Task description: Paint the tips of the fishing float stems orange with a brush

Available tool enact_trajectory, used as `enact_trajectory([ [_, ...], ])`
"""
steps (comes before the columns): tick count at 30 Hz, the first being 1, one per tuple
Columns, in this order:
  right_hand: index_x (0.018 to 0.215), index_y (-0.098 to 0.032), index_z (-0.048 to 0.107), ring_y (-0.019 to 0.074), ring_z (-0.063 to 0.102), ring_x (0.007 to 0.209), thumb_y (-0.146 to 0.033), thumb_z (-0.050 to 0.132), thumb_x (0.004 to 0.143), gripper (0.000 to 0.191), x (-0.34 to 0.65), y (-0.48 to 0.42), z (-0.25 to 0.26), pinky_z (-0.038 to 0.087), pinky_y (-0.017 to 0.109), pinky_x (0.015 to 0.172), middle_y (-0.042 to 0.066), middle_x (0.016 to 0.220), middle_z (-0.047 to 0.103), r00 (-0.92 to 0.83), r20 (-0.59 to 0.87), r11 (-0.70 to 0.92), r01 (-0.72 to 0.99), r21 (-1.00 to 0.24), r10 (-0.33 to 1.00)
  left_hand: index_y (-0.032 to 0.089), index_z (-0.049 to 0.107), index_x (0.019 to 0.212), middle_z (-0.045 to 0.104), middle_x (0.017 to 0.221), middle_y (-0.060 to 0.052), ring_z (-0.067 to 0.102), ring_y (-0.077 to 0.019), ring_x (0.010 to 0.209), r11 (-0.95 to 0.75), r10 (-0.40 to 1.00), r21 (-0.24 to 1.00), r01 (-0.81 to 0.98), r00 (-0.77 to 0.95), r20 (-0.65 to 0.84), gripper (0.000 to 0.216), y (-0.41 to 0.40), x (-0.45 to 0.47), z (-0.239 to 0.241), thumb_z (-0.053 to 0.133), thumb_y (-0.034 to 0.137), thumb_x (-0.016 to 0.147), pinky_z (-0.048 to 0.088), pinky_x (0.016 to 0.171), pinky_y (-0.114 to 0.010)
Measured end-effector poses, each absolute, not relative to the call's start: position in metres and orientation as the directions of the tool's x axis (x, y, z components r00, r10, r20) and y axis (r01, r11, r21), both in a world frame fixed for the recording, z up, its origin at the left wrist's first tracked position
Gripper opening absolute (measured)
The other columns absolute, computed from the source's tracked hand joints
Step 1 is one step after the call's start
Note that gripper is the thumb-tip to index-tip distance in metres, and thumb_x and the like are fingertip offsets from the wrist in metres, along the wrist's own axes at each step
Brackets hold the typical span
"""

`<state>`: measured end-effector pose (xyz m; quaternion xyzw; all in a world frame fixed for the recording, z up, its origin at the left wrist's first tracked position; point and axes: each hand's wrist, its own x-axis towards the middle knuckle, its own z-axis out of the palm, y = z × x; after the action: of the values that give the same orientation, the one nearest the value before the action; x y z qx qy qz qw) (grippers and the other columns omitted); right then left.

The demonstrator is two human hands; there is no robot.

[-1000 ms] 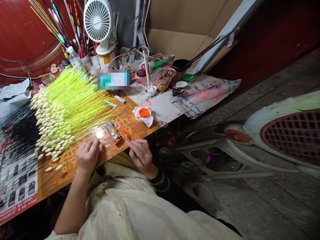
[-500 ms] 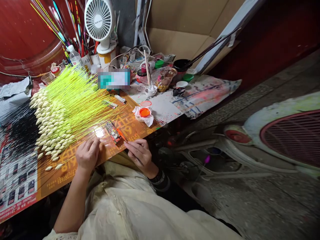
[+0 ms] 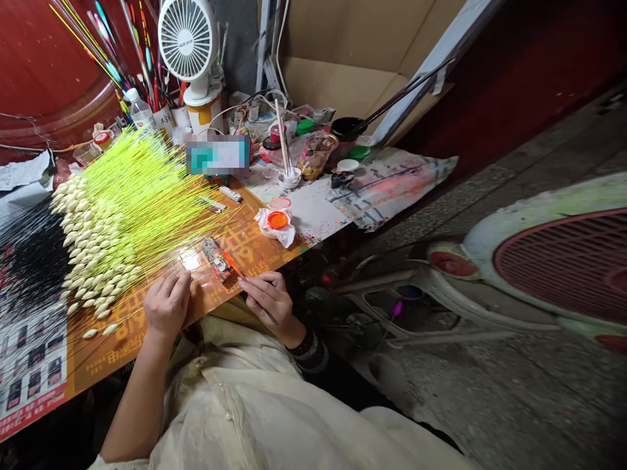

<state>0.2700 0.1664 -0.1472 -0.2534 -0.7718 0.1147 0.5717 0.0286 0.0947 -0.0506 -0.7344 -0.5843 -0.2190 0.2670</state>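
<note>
My left hand (image 3: 167, 303) rests on the orange table cover (image 3: 122, 339), fingers curled around a thin yellow-green stem (image 3: 196, 277) of a float. My right hand (image 3: 268, 299) pinches a fine brush (image 3: 235, 268) with an orange-painted tip, touching that stem near a small patterned block (image 3: 217, 258). A big pile of white float bodies with neon-yellow stems (image 3: 112, 209) fans out left of my hands. A small pot of orange paint (image 3: 277, 220) sits on a white rag just beyond my right hand.
A white desk fan (image 3: 183, 39) stands at the back with jars, lids, a brush cup (image 3: 289, 177) and a cardboard box (image 3: 353, 59). A paint-stained cloth (image 3: 392, 186) hangs off the table's right end. A large floor fan (image 3: 548, 261) lies on the ground to the right.
The brush tip has moved slightly left toward the stem by the patterned block. The view has shifted a little right; my left hand stays put.
</note>
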Motion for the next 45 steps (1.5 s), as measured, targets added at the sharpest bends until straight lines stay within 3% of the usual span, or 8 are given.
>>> enact_trajectory([
  [6,0.142,-0.031,0.058,0.0228,0.065,0.095,-0.019,0.057,0.097,0.047,0.269,0.166,-0.144,0.057,0.043,0.083,0.007,0.113,0.076,-0.191,0.828,0.838,0.275,-0.471,0.527,0.024,0.068,0.119,0.076,0.090,-0.005,0.066,-0.0156,0.072,-0.198,0.746,-0.082,0.977,0.204,0.634,0.025,0.095,0.028,-0.050,0.062,0.019,0.095,0.045,0.071,-0.030],
  [13,0.149,-0.028,0.051,0.0231,0.064,0.093,-0.008,0.059,0.093,0.060,0.268,0.167,-0.133,0.057,0.042,0.079,0.009,0.112,0.075,-0.130,0.861,0.854,0.265,-0.448,0.492,0.021,0.067,0.121,0.077,0.089,-0.005,0.066,-0.0160,0.072,-0.211,0.720,-0.147,0.966,0.255,0.645,0.027,0.096,0.028,-0.048,0.064,0.017,0.094,0.046,0.072,-0.030],
  [25,0.145,-0.022,0.054,0.0236,0.062,0.098,-0.003,0.059,0.090,0.059,0.270,0.162,-0.128,0.058,0.044,0.083,0.011,0.108,0.073,-0.095,0.851,0.840,0.247,-0.482,0.516,0.020,0.068,0.114,0.075,0.086,-0.004,0.065,-0.0154,0.071,-0.200,0.706,-0.171,0.965,0.263,0.658,0.020,0.097,0.031,-0.045,0.065,0.017,0.094,0.046,0.072,-0.029],
  [34,0.139,-0.026,0.058,0.0208,0.058,0.089,-0.010,0.059,0.092,0.050,0.261,0.147,-0.125,0.056,0.050,0.088,0.006,0.101,0.072,-0.193,0.890,0.909,0.145,-0.390,0.413,0.020,0.067,0.109,0.074,0.082,-0.003,0.064,-0.0146,0.069,-0.181,0.728,-0.147,0.972,0.233,0.645,0.014,0.094,0.036,-0.045,0.061,0.019,0.096,0.044,0.068,-0.029],
  [45,0.144,-0.025,0.055,0.0211,0.057,0.091,-0.007,0.061,0.091,0.057,0.248,0.141,-0.125,0.057,0.045,0.087,0.007,0.099,0.072,-0.198,0.881,0.895,0.228,-0.384,0.429,0.020,0.066,0.111,0.075,0.085,-0.004,0.064,-0.0152,0.071,-0.177,0.742,-0.125,0.976,0.216,0.635,0.016,0.092,0.036,-0.049,0.061,0.019,0.096,0.044,0.069,-0.030],
])
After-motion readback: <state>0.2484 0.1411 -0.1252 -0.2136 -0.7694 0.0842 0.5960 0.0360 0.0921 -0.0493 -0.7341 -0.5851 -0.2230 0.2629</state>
